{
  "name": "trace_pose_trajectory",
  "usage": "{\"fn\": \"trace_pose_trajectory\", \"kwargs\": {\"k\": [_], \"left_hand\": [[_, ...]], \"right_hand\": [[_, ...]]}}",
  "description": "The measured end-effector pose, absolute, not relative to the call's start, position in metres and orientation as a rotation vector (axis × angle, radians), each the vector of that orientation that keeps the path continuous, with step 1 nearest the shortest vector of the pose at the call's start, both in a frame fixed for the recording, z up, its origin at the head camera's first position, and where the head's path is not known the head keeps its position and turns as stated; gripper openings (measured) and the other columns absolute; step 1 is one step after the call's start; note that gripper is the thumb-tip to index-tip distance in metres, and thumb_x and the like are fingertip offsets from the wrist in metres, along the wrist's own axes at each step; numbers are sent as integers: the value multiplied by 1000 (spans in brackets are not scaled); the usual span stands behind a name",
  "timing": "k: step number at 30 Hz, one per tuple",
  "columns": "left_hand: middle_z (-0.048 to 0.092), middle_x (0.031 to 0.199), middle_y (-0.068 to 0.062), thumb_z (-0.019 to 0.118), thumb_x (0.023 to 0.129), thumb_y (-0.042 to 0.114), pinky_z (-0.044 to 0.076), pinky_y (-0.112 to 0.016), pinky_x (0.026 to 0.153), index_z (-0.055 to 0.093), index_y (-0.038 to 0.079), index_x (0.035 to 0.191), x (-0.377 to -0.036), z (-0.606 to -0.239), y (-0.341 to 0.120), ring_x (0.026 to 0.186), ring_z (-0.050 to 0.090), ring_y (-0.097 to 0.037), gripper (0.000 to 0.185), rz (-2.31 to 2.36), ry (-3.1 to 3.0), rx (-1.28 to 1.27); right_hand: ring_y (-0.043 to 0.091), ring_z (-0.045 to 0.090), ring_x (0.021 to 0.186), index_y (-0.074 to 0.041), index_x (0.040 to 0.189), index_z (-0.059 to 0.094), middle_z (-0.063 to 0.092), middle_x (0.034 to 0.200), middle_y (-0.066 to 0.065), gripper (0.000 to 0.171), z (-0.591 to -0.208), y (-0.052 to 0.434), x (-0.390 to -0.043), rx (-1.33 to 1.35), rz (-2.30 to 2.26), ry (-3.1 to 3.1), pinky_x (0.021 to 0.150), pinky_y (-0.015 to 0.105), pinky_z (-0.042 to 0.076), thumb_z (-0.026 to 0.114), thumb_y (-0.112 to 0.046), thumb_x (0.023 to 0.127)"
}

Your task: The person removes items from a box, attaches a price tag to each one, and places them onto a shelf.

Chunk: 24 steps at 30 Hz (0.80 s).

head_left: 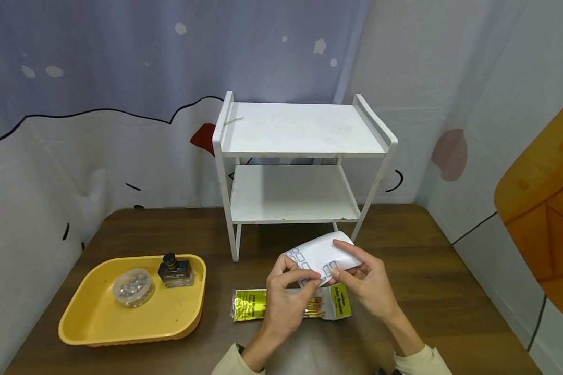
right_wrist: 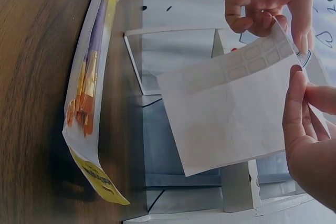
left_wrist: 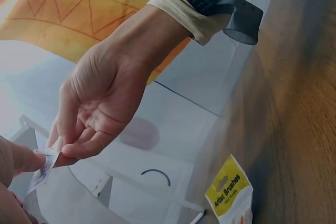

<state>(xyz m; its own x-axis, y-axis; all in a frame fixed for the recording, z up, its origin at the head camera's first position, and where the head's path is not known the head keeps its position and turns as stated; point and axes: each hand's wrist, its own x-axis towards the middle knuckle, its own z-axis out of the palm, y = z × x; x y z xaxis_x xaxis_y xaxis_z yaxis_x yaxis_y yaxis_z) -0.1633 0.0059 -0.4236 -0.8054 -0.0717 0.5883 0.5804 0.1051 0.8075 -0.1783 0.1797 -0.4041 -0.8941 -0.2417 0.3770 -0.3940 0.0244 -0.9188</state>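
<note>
In front of the white shelf, both hands hold up a white sheet of stickers (head_left: 320, 253) printed with small blue-outlined boxes. My left hand (head_left: 283, 304) pinches the sheet's near edge between thumb and fingertips. From the other side, my right hand (head_left: 372, 286) grips it, thumb below and fingers on the upper face. The right wrist view shows the sheet's plain back (right_wrist: 226, 119), the left hand (right_wrist: 265, 1) at one corner and the right hand (right_wrist: 310, 145) close beside it. Beneath the hands lies a clear pack of artist brushes (head_left: 250, 304) with yellow-green ends.
A white two-tier shelf (head_left: 300, 130) stands at the back of the wooden table (head_left: 431, 291). To the left is a yellow tray (head_left: 98, 325) holding a round clear tub (head_left: 133, 287) of small silvery pieces and a dark glass bottle (head_left: 175, 273) with a black cap. Printed curtains hang behind.
</note>
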Motion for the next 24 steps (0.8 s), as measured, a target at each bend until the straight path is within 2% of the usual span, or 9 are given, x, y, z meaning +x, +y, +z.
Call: {"fn": "trace_pose_trajectory", "kwargs": {"k": [5,9,15,20,24], "left_hand": [[41,75,0,74,66,-4,43,-27,65,74,11,74,-161,-422,6,75,46,-15,17,-1817,-1932,-460],[41,76,-3,75,67,-3,44,-28,67,74,9,74,-159,-421,6,77,46,-14,14,-1844,-1929,-486],[45,76,-6,76,67,0,41,-25,65,74,10,75,-154,-419,5,74,46,-16,13,-1901,-1926,-470],[44,72,-9,76,68,2,36,-25,57,73,10,75,-153,-416,1,67,43,-20,11,-1916,-1908,-452],[42,70,-14,75,70,2,35,-20,53,73,7,77,-157,-416,-8,64,40,-18,9,-2004,-1869,-433]], "right_hand": [[14,66,69,10,129,45,59,90,17,50,-405,182,-179,681,1995,-2176,59,23,54,62,8,81],[9,65,69,9,129,45,59,90,13,52,-406,185,-179,678,1966,-2200,54,19,51,63,8,81],[10,66,68,9,129,45,59,89,13,52,-408,191,-180,677,1951,-2216,58,23,54,63,8,80],[11,66,70,10,129,45,58,91,14,53,-408,199,-179,681,1974,-2226,60,25,55,63,9,80],[14,65,69,10,129,44,57,92,16,53,-407,211,-176,709,1991,-2241,60,27,55,63,10,80]]}}
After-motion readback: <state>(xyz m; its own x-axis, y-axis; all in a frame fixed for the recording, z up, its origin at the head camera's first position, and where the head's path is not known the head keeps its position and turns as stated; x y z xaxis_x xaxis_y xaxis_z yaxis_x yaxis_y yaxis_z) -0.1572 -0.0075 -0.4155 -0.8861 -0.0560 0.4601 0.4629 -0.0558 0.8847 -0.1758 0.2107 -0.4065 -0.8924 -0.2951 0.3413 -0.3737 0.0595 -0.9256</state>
